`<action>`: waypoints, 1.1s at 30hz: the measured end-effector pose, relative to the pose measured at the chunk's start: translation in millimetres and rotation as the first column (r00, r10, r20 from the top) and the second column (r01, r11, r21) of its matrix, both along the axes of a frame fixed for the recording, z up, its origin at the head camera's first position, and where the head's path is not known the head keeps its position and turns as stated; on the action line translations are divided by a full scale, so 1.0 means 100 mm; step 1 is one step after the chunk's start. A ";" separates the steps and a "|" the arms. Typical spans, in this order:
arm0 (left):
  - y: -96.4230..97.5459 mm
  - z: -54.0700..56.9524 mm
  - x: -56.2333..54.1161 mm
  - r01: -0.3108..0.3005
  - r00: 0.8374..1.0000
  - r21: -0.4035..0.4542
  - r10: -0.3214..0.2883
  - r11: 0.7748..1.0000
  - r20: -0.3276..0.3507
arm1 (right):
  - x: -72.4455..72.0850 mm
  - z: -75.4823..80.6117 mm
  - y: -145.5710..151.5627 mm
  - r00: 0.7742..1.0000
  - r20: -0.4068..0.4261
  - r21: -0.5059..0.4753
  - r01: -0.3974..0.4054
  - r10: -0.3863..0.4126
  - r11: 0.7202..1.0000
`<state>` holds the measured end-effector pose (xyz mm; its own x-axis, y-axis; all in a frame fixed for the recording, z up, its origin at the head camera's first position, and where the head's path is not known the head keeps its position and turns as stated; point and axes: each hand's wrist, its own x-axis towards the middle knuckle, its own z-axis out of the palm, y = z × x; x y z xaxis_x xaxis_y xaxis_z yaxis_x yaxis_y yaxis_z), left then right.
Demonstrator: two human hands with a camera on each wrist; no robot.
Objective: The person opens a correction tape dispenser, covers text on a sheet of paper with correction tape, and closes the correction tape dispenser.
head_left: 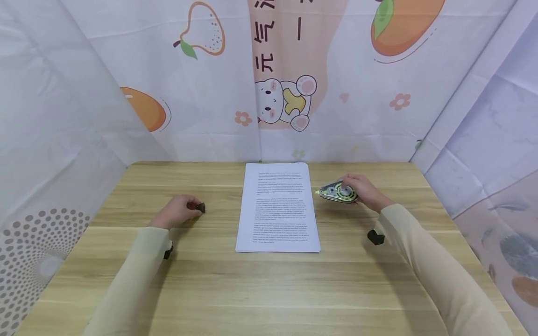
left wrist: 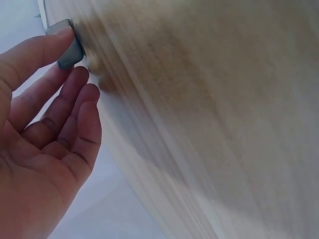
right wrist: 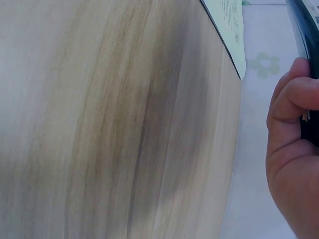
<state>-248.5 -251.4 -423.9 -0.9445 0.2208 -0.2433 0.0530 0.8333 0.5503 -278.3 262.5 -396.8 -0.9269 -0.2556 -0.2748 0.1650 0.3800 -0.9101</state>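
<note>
My right hand (head_left: 364, 190) holds a correction tape dispenser (head_left: 337, 192), its pale yellow-green tip pointing left at the paper's right edge. In the right wrist view only the dispenser's dark edge (right wrist: 305, 30) shows beyond the curled fingers. On the left, my left hand (head_left: 180, 210) pinches a small dark cap-like piece (head_left: 201, 207) between thumb and fingertips, low over the table. The left wrist view shows that piece (left wrist: 72, 50) as grey-green and rounded at the corners. Between the hands lies a stack of printed paper (head_left: 277, 210), flat, text upward.
The wooden table (head_left: 269, 289) runs back to a printed curtain (head_left: 227, 140) behind the paper. More curtain (head_left: 50, 140) hangs at the left side, with another (head_left: 496, 154) at the right. Dark wrist pieces (head_left: 375, 237) show under the sleeves.
</note>
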 end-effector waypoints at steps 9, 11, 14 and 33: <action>0.03 0.03 -0.01 -0.033 0.999 0.024 0.033 0.999 0.007 | 0.00 -0.02 0.03 1.000 0.008 -0.023 0.008 -0.008 1.000; 0.05 0.06 0.00 -0.035 0.999 0.039 0.034 0.999 0.011 | 0.00 -0.02 0.03 1.000 0.012 -0.032 0.013 -0.013 0.999; 0.07 0.12 0.02 -0.040 0.999 0.051 0.039 0.998 0.004 | 0.01 0.00 0.02 0.999 0.025 -0.064 0.025 -0.023 0.998; 0.32 0.39 0.06 -0.030 0.990 0.178 0.054 0.984 -0.132 | 0.10 0.09 0.00 0.997 -0.017 -0.212 0.071 -0.076 0.975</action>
